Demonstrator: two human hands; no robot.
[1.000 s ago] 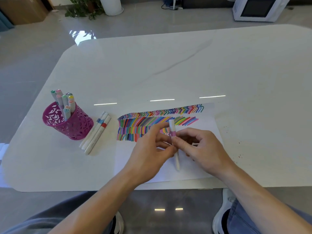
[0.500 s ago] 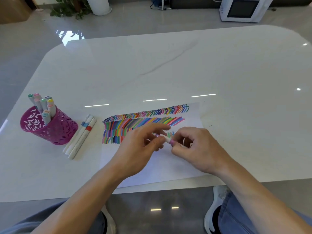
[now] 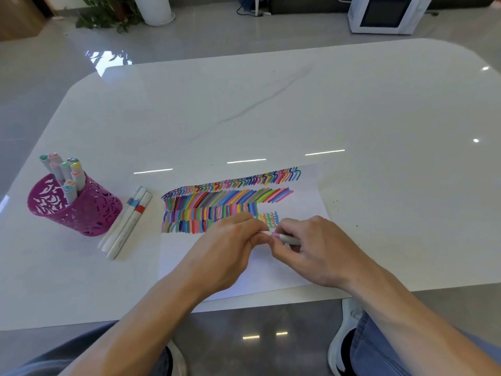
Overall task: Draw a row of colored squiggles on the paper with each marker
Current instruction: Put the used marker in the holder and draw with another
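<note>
A white sheet of paper (image 3: 273,270) lies near the table's front edge, its upper part filled with rows of colored strokes and a short row of squiggles (image 3: 269,219). Over it both hands hold one white marker with a pink band (image 3: 283,236), lying almost level. My left hand (image 3: 230,251) pinches its left end, which looks like the cap. My right hand (image 3: 317,248) grips the barrel. The marker's tip is hidden.
A magenta cut-out pen cup (image 3: 74,206) with several markers stands at the left. Three white markers (image 3: 127,222) lie on the table between the cup and the paper. The white table's front edge (image 3: 271,301) runs just under my wrists.
The marker has swung from upright to almost level between my hands. My left fingers have closed onto its left end. The view has shifted slightly.
</note>
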